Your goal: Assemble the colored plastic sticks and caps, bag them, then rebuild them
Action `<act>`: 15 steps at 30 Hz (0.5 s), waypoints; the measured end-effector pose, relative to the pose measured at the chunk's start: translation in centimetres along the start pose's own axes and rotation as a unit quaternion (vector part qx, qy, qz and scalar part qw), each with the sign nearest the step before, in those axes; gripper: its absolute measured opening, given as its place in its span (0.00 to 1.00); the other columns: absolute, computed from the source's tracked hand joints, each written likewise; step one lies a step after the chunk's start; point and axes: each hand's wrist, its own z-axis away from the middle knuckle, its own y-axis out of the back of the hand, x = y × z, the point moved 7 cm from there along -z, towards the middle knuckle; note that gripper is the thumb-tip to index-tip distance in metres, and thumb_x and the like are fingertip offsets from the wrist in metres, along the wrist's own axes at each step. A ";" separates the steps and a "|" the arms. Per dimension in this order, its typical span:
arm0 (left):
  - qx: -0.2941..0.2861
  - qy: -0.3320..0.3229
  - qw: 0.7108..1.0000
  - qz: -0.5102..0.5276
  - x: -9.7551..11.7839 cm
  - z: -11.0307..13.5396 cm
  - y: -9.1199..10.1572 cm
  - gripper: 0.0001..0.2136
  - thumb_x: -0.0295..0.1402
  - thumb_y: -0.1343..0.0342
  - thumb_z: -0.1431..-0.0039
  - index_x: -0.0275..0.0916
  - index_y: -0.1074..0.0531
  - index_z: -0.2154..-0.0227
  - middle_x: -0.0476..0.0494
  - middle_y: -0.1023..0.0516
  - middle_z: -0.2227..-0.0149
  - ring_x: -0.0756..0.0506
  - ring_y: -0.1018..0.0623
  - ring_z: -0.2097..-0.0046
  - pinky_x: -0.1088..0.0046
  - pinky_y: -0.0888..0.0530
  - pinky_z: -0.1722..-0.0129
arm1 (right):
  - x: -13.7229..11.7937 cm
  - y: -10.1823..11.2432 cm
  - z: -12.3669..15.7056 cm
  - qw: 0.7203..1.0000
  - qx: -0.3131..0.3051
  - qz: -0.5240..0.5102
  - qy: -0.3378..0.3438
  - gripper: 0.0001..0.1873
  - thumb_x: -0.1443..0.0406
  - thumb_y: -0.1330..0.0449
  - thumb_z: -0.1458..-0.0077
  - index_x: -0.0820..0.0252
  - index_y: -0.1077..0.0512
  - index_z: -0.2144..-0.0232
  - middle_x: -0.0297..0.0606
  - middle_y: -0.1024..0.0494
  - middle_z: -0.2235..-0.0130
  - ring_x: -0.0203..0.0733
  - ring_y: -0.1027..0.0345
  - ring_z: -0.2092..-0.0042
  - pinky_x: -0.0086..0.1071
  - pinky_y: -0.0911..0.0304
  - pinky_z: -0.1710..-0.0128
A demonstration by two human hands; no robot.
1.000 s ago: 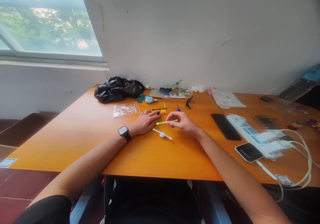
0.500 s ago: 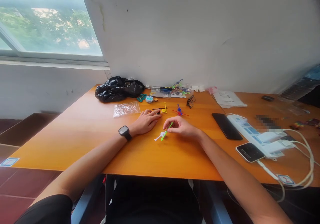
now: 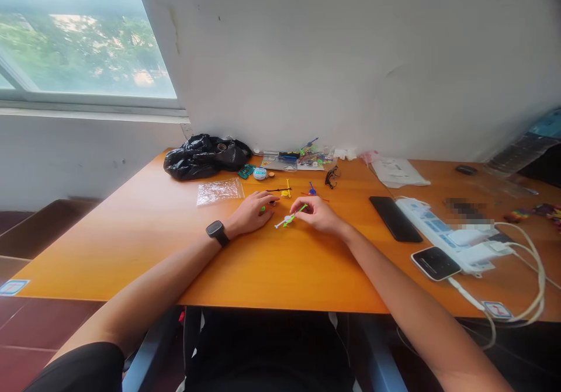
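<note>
My right hand (image 3: 323,213) pinches a light-green plastic arrow (image 3: 303,207) between thumb and fingers, its head pointing down-left. Against the arrow sits a white plastic piece (image 3: 277,225) with a round hub; whether the two are joined I cannot tell. My left hand (image 3: 252,212) rests on the table, thumb apart from its fingers. In that gap show a small green piece (image 3: 263,209) and a dark piece (image 3: 272,203), both partly hidden. Just beyond lies a yellow piece (image 3: 286,192) with a black arrow (image 3: 280,190) across it. Behind my right hand is a blue-and-red one (image 3: 312,190).
A clear plastic bag (image 3: 220,191) lies left of my left hand. At the back are a black bag (image 3: 205,157), a round tin (image 3: 260,173) and glasses (image 3: 332,177). A black phone (image 3: 395,219), a power strip (image 3: 432,228) and a white charging device (image 3: 436,263) are at the right.
My right hand has lifted slightly away from me with the green arrow and white piece. My left hand's fingers have drawn back and arched, and the small green piece now shows beneath it.
</note>
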 end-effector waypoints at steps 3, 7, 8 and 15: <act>-0.004 -0.001 1.000 0.014 0.3 0.0 0.2 0.19 0.28 0.45 0.34 0.41 0.27 0.41 0.40 0.21 0.50 0.40 0.21 0.49 0.61 0.24 0.45 | 0.3 1.0 -0.2 0.998 0.059 0.035 0.000 0.08 0.61 0.36 0.47 0.59 0.22 0.68 0.35 0.21 0.69 0.36 0.35 0.73 0.30 0.43 0.72; 0.015 0.033 0.999 0.003 0.3 0.1 0.8 0.23 0.30 0.43 0.36 0.43 0.30 0.37 0.39 0.23 0.48 0.41 0.21 0.51 0.65 0.23 0.50 | 0.3 2.1 0.0 0.988 0.131 0.083 0.019 0.07 0.62 0.39 0.43 0.59 0.24 0.68 0.36 0.22 0.70 0.38 0.34 0.73 0.31 0.42 0.71; 0.023 0.049 0.999 -0.008 0.2 0.1 1.1 0.24 0.31 0.43 0.36 0.43 0.31 0.37 0.39 0.24 0.48 0.41 0.20 0.52 0.65 0.23 0.52 | 0.2 2.2 0.1 0.984 0.143 0.098 0.031 0.06 0.62 0.39 0.42 0.59 0.24 0.67 0.37 0.21 0.69 0.38 0.34 0.72 0.32 0.41 0.71; 0.013 0.135 0.991 -0.002 -0.4 0.1 1.6 0.18 0.35 0.47 0.33 0.38 0.28 0.42 0.46 0.22 0.66 0.44 0.23 0.66 0.69 0.29 0.64 | -0.2 2.2 0.3 0.959 0.158 0.225 0.074 0.08 0.68 0.42 0.39 0.58 0.23 0.62 0.43 0.18 0.60 0.42 0.30 0.68 0.34 0.39 0.66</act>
